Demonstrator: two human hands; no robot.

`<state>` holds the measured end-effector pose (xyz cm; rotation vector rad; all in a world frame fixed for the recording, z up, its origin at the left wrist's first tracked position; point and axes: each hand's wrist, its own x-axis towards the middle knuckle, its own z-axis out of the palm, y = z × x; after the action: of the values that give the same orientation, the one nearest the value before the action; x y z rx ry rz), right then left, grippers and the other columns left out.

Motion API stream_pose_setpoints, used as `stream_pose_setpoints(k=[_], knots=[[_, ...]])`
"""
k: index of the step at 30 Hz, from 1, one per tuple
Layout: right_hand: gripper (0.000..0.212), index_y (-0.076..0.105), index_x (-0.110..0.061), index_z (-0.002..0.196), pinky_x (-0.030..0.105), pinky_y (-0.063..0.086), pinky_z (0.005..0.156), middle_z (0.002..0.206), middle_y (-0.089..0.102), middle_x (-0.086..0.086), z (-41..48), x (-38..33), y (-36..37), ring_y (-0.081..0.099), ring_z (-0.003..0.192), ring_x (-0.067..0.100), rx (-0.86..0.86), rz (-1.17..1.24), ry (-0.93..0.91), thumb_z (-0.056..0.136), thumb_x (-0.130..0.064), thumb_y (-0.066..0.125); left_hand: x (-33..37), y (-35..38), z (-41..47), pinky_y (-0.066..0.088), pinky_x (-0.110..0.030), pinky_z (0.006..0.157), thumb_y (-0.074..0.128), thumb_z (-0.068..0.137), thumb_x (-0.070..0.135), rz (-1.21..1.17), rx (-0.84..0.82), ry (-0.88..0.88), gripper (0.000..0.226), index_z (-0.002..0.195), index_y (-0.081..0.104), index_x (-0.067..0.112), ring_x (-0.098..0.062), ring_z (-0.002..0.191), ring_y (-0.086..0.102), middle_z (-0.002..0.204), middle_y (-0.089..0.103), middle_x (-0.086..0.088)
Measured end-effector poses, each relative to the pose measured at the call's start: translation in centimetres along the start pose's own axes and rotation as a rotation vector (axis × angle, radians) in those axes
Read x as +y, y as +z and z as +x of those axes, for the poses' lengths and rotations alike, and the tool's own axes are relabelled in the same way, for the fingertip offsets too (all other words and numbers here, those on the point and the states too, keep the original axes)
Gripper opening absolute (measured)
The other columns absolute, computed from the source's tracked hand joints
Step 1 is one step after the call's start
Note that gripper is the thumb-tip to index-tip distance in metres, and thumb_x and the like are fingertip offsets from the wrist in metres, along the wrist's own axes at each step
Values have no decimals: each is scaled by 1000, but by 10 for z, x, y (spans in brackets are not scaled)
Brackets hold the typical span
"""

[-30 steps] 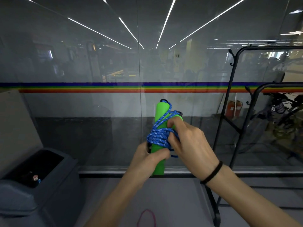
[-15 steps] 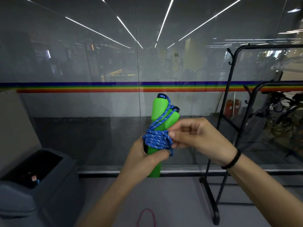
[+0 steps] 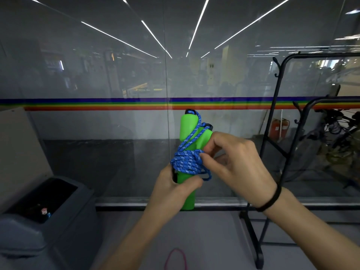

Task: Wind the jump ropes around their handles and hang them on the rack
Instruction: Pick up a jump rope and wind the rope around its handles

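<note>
Two green handles [image 3: 188, 131] stand upright and pressed side by side, held up in front of a glass wall [image 3: 97, 75]. They are smooth, rounded cylinders with dark caps on top. A blue rope [image 3: 186, 162], braided and flecked with paler blue, is wound round their middle in a thick, lumpy bundle. Two strands climb slantwise to the caps, and a short loop of it droops from the bundle's lower right edge. The left hand [image 3: 173, 190] grips the lower part of the handles, fingers and thumb curled round them just under the bundle. The right hand [image 3: 237, 164] has its fingers bent in against the bundle's right side and pinches the rope there, touching the nearer handle (a plain black band [image 3: 271, 199] circles that wrist). A rack [image 3: 272, 137] of thin black metal tube, with rounded corners and small curled hooks, stands to the right, apart from both hands. A rainbow stripe [image 3: 97, 103] runs level across the glass behind the handle tops. At lower left sits a grey plastic bin [image 3: 29, 230], boxy with a dark open top. A thin pink loop [image 3: 171, 256] lies on the pale grey floor [image 3: 214, 240] between the forearms.
</note>
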<state>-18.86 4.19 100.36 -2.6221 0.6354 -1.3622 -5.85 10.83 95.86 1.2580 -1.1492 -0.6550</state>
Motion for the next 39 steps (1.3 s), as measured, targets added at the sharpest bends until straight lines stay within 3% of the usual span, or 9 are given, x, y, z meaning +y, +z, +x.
stream_pose_setpoints(k=[4, 8, 13, 19, 22, 26, 33, 36, 39], knots=[[8, 52, -8, 73, 38, 48, 48, 70, 57, 2, -5, -10, 16, 55, 56, 21, 116, -152, -65, 74, -12, 60, -1, 1, 2, 37, -28, 55, 62, 56, 21, -38, 26, -79, 7, 60, 56, 21, -8, 53, 45, 54, 48, 8], [3, 53, -7, 80, 39, 49, 51, 79, 53, 3, -8, -8, 23, 54, 61, 21, 97, -101, -83, 81, -7, 56, 3, 0, 5, 37, -23, 52, 62, 55, 17, -111, -6, -156, 6, 56, 56, 20, -5, 47, 46, 48, 49, 12], [9, 67, -14, 88, 23, 53, 75, 89, 68, -1, -1, 6, 15, 64, 82, 10, -87, 250, 13, 84, -14, 59, 2, -6, 7, 39, -26, 54, 63, 56, 20, -134, -25, -218, 7, 62, 59, 19, -7, 51, 48, 52, 52, 7], [14, 65, -8, 87, 22, 57, 72, 79, 71, 5, 15, 12, 0, 66, 71, 10, -271, 642, 348, 74, -4, 70, 3, -14, 7, 38, -27, 58, 65, 55, 23, -15, -129, -142, 7, 59, 62, 27, -4, 53, 49, 53, 53, 12], [13, 68, -13, 84, 24, 59, 70, 78, 71, 8, 16, 12, 0, 68, 71, 14, -342, 523, 362, 73, -7, 72, -2, -14, 7, 42, -29, 62, 69, 53, 24, -32, -129, -167, 11, 63, 65, 26, -4, 53, 52, 53, 56, 12], [4, 69, -15, 75, 21, 56, 60, 69, 68, 7, 11, 10, 5, 65, 60, 11, -402, 480, 350, 76, -11, 70, -9, -21, 5, 43, -20, 62, 71, 42, 35, 15, -133, -121, 43, 82, 69, 19, -1, 61, 58, 65, 65, 10], [6, 66, -11, 78, 27, 56, 57, 71, 70, 11, 8, 9, 5, 65, 57, 16, -460, 354, 191, 79, -15, 69, -11, -29, 4, 47, -13, 62, 76, 62, 22, 37, -234, -132, 24, 86, 72, 20, 0, 68, 62, 75, 72, 9], [7, 55, -9, 79, 37, 57, 57, 66, 69, 13, 8, 8, 8, 66, 57, 23, -355, 301, 220, 86, -12, 56, -16, -25, 6, 48, -10, 60, 78, 67, 12, -18, -132, -175, 27, 92, 67, 18, 1, 68, 63, 73, 71, 11], [15, 46, -13, 75, 40, 55, 54, 61, 65, 6, 11, 15, 8, 62, 51, 20, -172, 326, 311, 90, -10, 47, -27, -22, 9, 51, -18, 56, 70, 64, 13, -196, -90, -278, 28, 91, 65, 7, -10, 61, 64, 72, 71, -4]])
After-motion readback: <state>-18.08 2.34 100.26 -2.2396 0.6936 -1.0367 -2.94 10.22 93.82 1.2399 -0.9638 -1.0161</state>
